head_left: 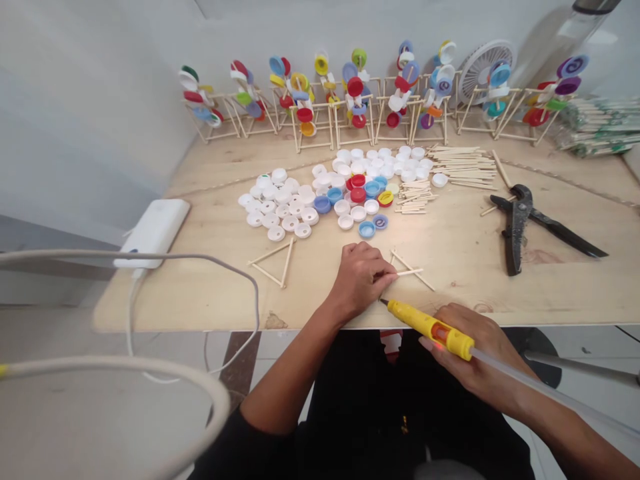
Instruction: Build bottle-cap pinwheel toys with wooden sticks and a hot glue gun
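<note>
My left hand (361, 280) rests on the table with its fingers pinched on a thin wooden stick (411, 272). That stick lies across another wooden stick (419, 275), and part of the arrangement is hidden under the fingers. In my right hand (475, 347) is a yellow hot glue gun (417, 321), its dark nozzle close to the left fingertips near the table's front edge. A long translucent glue stick (530, 381) sticks out of its back end. Left of my hands, a triangle of wooden sticks (287, 264) lies flat.
White bottle caps (283, 195) and coloured caps (358, 195) are heaped mid-table, beside piles of long sticks (465, 167) and short sticks (415, 197). Black cutting pliers (517, 227) lie right. Stick frames with caps (305, 115) line the wall. A power bank (153, 233) and cables (200, 257) are left.
</note>
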A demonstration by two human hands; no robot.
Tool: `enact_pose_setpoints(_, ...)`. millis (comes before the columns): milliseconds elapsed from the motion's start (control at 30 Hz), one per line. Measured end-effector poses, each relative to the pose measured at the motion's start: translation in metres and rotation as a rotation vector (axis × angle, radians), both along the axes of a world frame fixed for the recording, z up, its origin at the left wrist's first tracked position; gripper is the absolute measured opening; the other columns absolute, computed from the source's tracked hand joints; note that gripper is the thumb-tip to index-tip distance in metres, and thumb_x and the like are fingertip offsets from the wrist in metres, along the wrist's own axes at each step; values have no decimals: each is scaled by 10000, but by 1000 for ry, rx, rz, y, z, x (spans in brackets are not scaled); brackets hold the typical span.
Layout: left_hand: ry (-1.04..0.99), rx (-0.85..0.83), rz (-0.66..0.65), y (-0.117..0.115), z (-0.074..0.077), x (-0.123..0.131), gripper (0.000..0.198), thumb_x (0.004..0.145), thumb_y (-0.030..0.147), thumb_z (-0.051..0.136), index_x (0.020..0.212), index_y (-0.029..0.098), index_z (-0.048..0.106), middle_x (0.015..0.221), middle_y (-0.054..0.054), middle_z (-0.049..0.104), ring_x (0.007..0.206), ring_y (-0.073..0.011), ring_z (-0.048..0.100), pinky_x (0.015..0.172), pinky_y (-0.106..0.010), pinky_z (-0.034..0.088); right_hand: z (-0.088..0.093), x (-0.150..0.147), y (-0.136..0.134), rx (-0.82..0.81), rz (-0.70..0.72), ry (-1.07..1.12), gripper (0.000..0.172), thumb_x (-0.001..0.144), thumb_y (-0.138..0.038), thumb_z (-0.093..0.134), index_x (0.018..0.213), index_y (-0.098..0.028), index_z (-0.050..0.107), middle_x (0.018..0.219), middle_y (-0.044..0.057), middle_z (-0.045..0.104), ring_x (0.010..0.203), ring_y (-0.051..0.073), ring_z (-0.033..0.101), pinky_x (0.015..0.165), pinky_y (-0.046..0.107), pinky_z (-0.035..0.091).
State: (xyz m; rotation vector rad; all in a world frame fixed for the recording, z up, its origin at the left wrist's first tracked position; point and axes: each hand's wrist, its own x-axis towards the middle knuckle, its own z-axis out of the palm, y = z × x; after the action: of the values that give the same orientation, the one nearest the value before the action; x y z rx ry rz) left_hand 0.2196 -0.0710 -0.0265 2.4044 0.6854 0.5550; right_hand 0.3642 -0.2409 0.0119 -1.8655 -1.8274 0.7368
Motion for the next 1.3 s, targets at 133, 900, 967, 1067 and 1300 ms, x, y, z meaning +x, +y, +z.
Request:
enact_pose_setpoints(133,-11,1,2,0,0,0,78,771,245,648,718,208,693,710,-3,640,825,-168,541,835,-356,321,-1,0,1,2,0,1,213,923,-329,451,747,-210,454,713,-2,506,642,165,494,569,277,346)
enact_pose_setpoints(900,-1,-7,4,0,-1,0,79,772,247,641,720,212,690,707,2,642,824,-165,540,854,-358,326,3,-1,-4,40,-39,10,201,931,-329,447,766,-214,456,728,-4,496,652,167,499,580,279,354)
enact_pose_setpoints(967,6,-13,5,0,0,0,77,772,247,641,722,213,689,712,1,645,828,-166,541,856,-359,328,3,-2,-4,37,-37,28,189,934,-324,447,781,-215,467,739,-1,504,667,169,503,594,283,363)
enact_pose_setpoints(1067,16,-13,6,0,0,0,79,773,246,639,722,215,691,709,-1,645,829,-168,541,855,-359,331,2,-5,-3,38,-25,39,175,934,-321,446,801,-214,483,751,9,524,684,177,513,604,291,377)
enact_pose_setpoints(1300,13,-25,11,0,-1,1,73,767,254,654,714,225,696,709,3,650,817,-165,543,852,-362,329,26,4,-9,36,-122,117,180,914,-372,487,797,-238,517,725,6,555,636,181,548,559,300,438)
